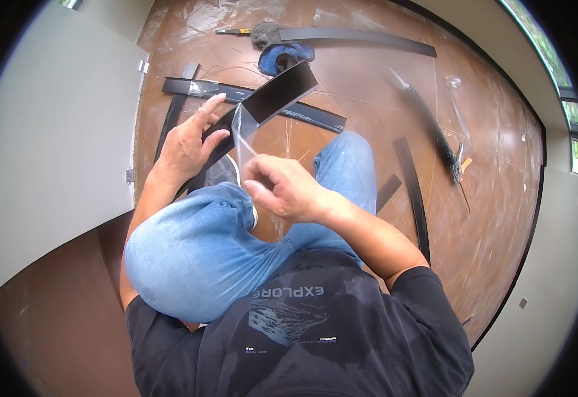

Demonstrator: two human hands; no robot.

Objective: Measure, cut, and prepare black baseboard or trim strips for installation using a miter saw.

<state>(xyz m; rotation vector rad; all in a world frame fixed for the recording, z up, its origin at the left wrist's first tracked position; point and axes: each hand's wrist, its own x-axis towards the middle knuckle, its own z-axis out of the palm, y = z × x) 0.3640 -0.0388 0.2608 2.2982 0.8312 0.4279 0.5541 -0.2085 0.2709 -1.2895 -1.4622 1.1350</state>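
A black trim strip [281, 94], bent or angled along its length, rises at a slant in front of my knees. My left hand [186, 145] holds it along its lower left part, the index finger stretched along it and the thumb apart. Clear protective film [242, 132] hangs partly loose from the strip's middle. Pinched between the curled fingers of my right hand [286, 188] is the loose end of that film. Part of the strip's lower end is hidden by my left hand and leg.
Other dark strips [319, 118] lie on the brown floor, one [413, 198] to the right. Beyond are a blue-lined dark item [282, 59], a yellow-black utility knife [236, 32] and a long grey strip [362, 40]. A caulking gun [428, 122] lies right; a pale door panel [57, 132] stands left.
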